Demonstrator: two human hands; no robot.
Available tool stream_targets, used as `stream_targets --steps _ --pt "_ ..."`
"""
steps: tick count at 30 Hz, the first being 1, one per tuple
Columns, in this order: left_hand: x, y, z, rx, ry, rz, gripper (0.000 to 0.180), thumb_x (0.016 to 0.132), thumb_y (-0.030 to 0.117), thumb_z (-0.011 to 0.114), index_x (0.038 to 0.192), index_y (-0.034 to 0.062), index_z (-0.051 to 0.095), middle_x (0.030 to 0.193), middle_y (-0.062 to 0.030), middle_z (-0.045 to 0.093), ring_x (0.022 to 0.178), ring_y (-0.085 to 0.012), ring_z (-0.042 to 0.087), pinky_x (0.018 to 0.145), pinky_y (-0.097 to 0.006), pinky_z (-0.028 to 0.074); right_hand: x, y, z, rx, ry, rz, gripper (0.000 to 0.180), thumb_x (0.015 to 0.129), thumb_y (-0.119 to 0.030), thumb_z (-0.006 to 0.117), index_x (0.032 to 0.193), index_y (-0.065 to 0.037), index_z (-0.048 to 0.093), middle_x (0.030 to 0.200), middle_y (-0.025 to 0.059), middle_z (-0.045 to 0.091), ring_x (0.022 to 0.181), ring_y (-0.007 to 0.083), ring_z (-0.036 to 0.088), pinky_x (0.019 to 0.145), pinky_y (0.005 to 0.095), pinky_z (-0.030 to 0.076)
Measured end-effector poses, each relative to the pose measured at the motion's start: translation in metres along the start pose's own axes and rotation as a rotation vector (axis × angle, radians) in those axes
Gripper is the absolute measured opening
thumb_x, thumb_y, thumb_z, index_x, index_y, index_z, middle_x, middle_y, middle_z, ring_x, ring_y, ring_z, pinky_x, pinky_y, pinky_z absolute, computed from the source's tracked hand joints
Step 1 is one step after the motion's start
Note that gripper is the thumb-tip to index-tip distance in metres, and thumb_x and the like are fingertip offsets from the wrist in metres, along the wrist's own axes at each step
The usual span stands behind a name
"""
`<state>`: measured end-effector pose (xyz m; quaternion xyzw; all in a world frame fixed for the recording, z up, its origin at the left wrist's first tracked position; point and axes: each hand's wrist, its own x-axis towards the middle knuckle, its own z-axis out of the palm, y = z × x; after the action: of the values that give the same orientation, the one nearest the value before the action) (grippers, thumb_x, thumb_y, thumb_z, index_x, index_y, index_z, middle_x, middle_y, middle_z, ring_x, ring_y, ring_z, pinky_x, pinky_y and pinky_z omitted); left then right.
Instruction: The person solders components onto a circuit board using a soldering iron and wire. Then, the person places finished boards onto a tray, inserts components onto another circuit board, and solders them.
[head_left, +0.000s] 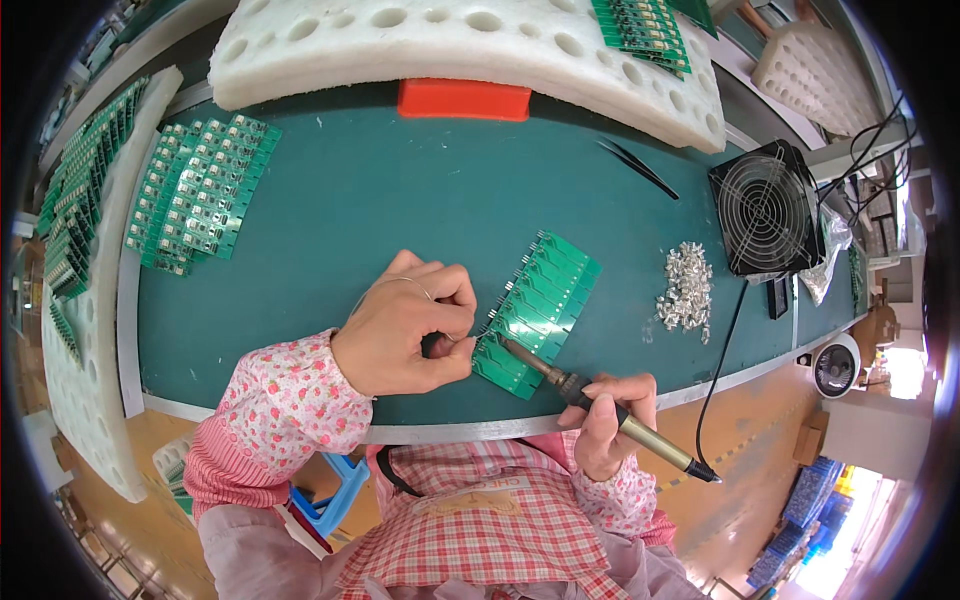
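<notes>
A green circuit board panel (550, 290) lies slanted on the green work mat, with a row of small metal pins along its left edge. My right hand (608, 420) grips a soldering iron (655, 441) by its handle, and the iron's tip meets the board near its lower left edge. Close beside that spot, my left hand (405, 325) pinches a thin solder wire (457, 339). The wire's end reaches toward the iron's tip, and its other part loops over the back of the hand. Whether wire and tip touch is too small to tell.
Small white parts (685, 290) lie heaped right of the board, near a black fan (765, 208). Tweezers (640, 168) rest farther back. Populated boards (205, 190) lie at left. White foam racks (450, 55) and a red block (464, 100) border the mat.
</notes>
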<state>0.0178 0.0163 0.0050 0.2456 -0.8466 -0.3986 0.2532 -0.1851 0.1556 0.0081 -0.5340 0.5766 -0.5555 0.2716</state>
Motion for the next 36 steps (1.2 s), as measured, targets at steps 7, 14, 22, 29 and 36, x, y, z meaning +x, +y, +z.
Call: stream_targets --steps 7,14,22,29,36 --pt "-0.0001 0.0018 0.0025 0.073 -0.007 0.02 0.024 0.064 0.013 0.065 0.05 0.0097 0.046 0.071 0.0007 0.047 0.067 -0.0154 0.049 0.072 -0.032 0.033 -0.0003 0.0053 -0.0037 -0.001 -0.023 -0.061 0.01 0.087 -0.006 0.054 0.087 0.002 0.049 0.056 0.0081 0.06 0.046 0.0119 0.058 0.044 0.0235 0.046" --pt "0.0013 0.0032 0.0044 0.097 -0.023 0.008 0.024 0.064 0.013 0.065 0.05 0.0104 0.045 0.071 0.0011 0.047 0.068 -0.0151 0.049 0.073 -0.032 0.032 0.0027 0.0026 -0.0006 -0.023 -0.046 -0.091 0.019 0.091 -0.016 0.049 0.086 0.001 0.046 0.062 0.0026 0.05 0.036 0.0114 0.053 0.046 0.022 0.04" --pt "-0.0003 0.0016 0.0058 0.103 0.011 0.041 0.02 0.059 0.007 0.065 0.053 0.0078 0.046 0.072 0.0014 0.046 0.063 -0.0135 0.047 0.071 -0.032 0.031 0.0043 0.0025 0.0023 -0.057 -0.068 -0.152 0.016 0.09 -0.015 0.049 0.085 0.001 0.046 0.052 0.0041 0.053 0.037 0.012 0.053 0.042 0.0226 0.038" --pt "0.0013 0.0024 0.0076 0.116 0.045 0.041 0.021 0.059 0.007 0.065 0.052 0.0082 0.045 0.071 0.0014 0.045 0.063 -0.0134 0.047 0.07 -0.032 0.031 0.0063 0.0032 0.0035 -0.065 -0.058 -0.186 0.018 0.09 -0.015 0.05 0.084 0.001 0.046 0.049 0.0039 0.052 0.038 0.0117 0.054 0.041 0.022 0.038" --pt "0.0016 0.0036 0.0055 0.114 0.015 0.039 0.021 0.06 0.007 0.065 0.053 0.0083 0.045 0.072 0.0014 0.045 0.062 -0.013 0.047 0.07 -0.032 0.031 0.0064 0.0042 0.0027 -0.084 -0.052 -0.197 0.018 0.09 -0.016 0.05 0.084 0.001 0.046 0.049 0.0044 0.052 0.037 0.0103 0.052 0.04 0.0203 0.036"
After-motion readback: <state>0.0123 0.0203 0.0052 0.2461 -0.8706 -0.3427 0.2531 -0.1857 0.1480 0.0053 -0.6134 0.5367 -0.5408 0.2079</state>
